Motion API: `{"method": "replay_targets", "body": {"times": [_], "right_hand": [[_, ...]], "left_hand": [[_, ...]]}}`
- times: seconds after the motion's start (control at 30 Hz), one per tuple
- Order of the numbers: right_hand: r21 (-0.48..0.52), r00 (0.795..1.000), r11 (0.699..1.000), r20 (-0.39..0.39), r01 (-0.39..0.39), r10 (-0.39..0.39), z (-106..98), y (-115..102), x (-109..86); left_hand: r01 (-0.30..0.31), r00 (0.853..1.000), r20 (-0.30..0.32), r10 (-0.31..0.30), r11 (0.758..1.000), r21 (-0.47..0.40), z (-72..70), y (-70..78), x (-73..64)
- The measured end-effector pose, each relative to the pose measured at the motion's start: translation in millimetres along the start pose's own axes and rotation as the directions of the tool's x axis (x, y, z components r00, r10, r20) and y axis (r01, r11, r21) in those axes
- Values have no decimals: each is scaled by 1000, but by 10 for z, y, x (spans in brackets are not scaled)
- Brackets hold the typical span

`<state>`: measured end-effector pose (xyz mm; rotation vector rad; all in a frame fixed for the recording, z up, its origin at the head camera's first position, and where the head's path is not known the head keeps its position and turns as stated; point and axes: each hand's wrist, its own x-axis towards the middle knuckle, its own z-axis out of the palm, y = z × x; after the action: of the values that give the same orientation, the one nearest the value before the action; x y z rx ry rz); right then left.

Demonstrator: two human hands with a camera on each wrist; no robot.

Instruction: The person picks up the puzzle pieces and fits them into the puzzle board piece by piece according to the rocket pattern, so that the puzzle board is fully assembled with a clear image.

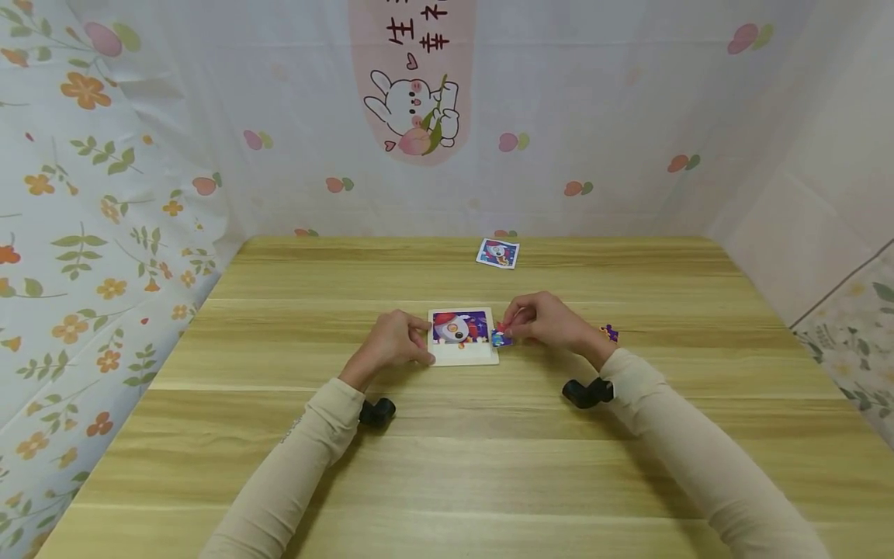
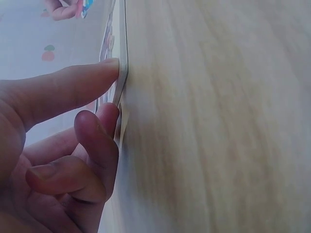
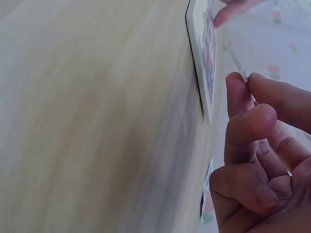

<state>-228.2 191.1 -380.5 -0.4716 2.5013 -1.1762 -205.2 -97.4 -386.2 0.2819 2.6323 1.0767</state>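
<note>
A small white jigsaw puzzle tray (image 1: 464, 359) lies flat on the table, its upper part filled with a purple, red and white picture. The bottom strip of the tray shows bare white. My left hand (image 1: 394, 338) grips the tray's left edge, with the thumb near the lower corner. In the left wrist view, the thumb (image 2: 73, 87) presses against the tray's rim. Just off the tray's right edge, my right hand (image 1: 548, 320) pinches a blue and red puzzle piece (image 1: 500, 337) between thumb and finger. That piece (image 3: 236, 63) appears edge-on, raised, in the right wrist view.
Another purple puzzle piece (image 1: 610, 333) lies by the right wrist, partly hidden by it. A small picture card (image 1: 498, 253) lies near the back edge of the wooden table (image 1: 335, 272). A printed cloth (image 1: 293, 101) hangs behind. Black wrist mounts (image 1: 587, 393) hang under both sleeves.
</note>
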Motion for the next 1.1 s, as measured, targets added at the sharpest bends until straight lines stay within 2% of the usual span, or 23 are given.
{"method": "replay_targets", "body": {"times": [0.2,0.5,0.77,1.1], "right_hand": [[54,999,999,36,-2,0,157,-124,89],[69,997,998,70,11,-16,368,-221,224],[61,999,998,45,23,-25,526,-340,297],[-13,999,999,-9,-49,49,706,-464,324]], "left_hand": [[-7,1000,-2,7,1000,3,-5,5,-11],[-5,1000,0,5,1000,13,-2,0,-4],[-1,1000,4,1,1000,15,-9,8,-9],[-20,1000,3,19,1000,12,-8,14,-10]]}}
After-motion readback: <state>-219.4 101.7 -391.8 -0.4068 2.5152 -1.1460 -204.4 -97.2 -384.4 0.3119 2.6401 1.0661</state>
